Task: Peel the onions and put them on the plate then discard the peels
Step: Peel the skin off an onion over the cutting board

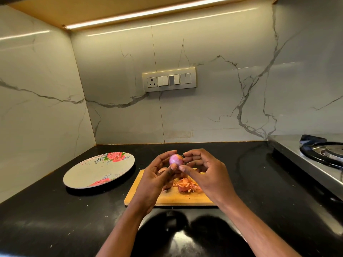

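Far left on the black countertop: a round grey plate with pink rose prints at its far and near rims. Nothing lies on it.

Just right of the plate, a wooden cutting board sits flat on the counter, apart from the plate. A heap of orange-pink onion peels lies on the board, mid-right. Another onion, still brown-skinned, shows only partly behind the left hand; cannot tell more of it.

Left hand: raised above the board, palm turned inward, fingers curled round a small peeled onion. Thumb tip presses the onion's near side, fingertips wrap the far side. The onion is pale pink-purple and glossy, with a wisp of dry skin at its right end. It is held in the air over the board's far half, well apart from the plate.

Right hand: just beside the onion, fingers loosely bent, index fingertip near that dry wisp, thumb pointing left below the onion. Cannot tell whether it pinches the skin or only touches it.

On the marble backsplash above, a switch panel with one socket. Far right, a steel gas stove, its burner ring partly in view.
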The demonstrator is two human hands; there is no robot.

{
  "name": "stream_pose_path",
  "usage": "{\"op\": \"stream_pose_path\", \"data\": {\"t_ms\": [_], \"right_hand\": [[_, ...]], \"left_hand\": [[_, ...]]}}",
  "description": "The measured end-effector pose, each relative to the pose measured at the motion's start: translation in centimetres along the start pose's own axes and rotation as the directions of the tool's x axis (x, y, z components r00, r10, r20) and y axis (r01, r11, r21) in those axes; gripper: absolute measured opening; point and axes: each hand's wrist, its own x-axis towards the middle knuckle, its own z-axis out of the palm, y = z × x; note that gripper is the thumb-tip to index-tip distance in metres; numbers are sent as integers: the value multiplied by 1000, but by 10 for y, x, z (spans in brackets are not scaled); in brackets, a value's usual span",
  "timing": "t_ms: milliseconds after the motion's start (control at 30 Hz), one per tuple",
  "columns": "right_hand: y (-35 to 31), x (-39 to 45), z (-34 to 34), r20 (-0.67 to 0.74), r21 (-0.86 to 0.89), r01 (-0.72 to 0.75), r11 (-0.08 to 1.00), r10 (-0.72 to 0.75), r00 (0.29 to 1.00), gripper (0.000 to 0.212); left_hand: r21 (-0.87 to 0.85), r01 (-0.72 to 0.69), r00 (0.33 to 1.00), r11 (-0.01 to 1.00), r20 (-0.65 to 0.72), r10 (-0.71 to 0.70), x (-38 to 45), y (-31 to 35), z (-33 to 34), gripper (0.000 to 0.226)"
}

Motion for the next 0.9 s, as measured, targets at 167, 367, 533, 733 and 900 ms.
{"op": "stream_pose_path", "data": {"t_ms": [167, 367, 533, 733, 900], "right_hand": [[4, -1, 1, -64, -14, 27, 1000, -28, 998, 26], [13, 3, 0, -161, -43, -42, 998, 35, 986, 18], [28, 6, -5, -167, -139, -117, 983, 93, 981, 9], [24, 4, -2, -69, -238, -25, 971, 9, 998, 14], [11, -1, 0, -21, -193, 118, 974, -125, 992, 23]], "left_hand": [[-5, 21, 1000, 1000, 21, -21, 0, 0, 0, 39], [-22, 39, 998, 999, 55, -37, 0, -1, 0, 39], [-58, 56, 996, 997, 72, -52, -2, 0, 1, 42], [-9, 46, 999, 999, 9, -46, -1, 3, 1, 39], [132, 0, 999, 991, -42, 6, -2, 6, 3, 47]]}}
